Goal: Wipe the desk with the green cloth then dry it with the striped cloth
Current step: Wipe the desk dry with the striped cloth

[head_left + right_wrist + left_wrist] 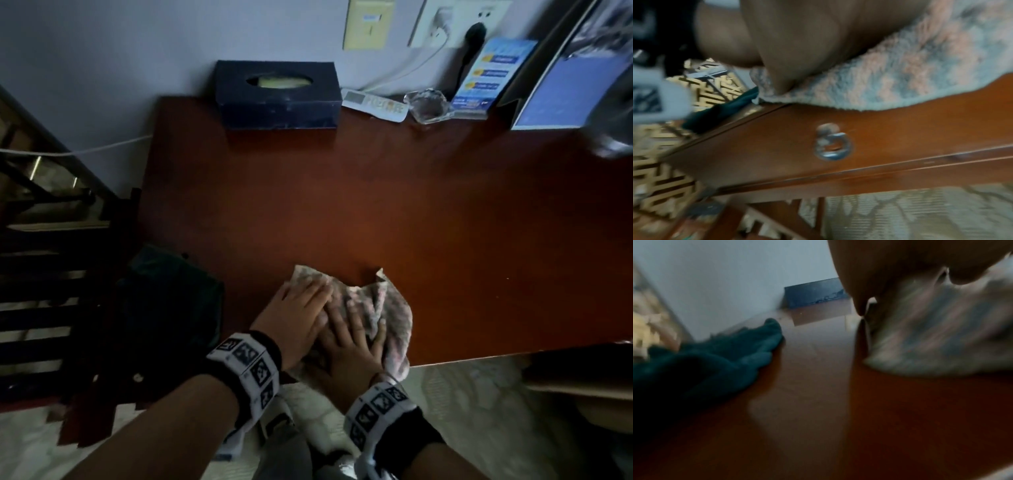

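Observation:
The striped cloth (383, 301), pale pink and grey, lies bunched on the brown desk (376, 212) near its front edge and hangs slightly over it. Both hands press flat on it, fingers straight. My left hand (298, 315) covers the cloth's left part and overlaps the fingers of my right hand (352, 342). The dark green cloth (171, 291) sits crumpled at the desk's left front corner, apart from both hands. The left wrist view shows the green cloth (705, 366) left of the striped cloth (941, 337). In the right wrist view the striped cloth (910, 73) overhangs the drawer front.
Along the back wall stand a dark tissue box (277, 96), a white remote (375, 104), a glass ashtray (428, 106), a blue leaflet (486, 78) and a leaning sign (561, 89). A dark slatted chair (51, 274) is at the left. A ring handle (830, 142) hangs on the drawer.

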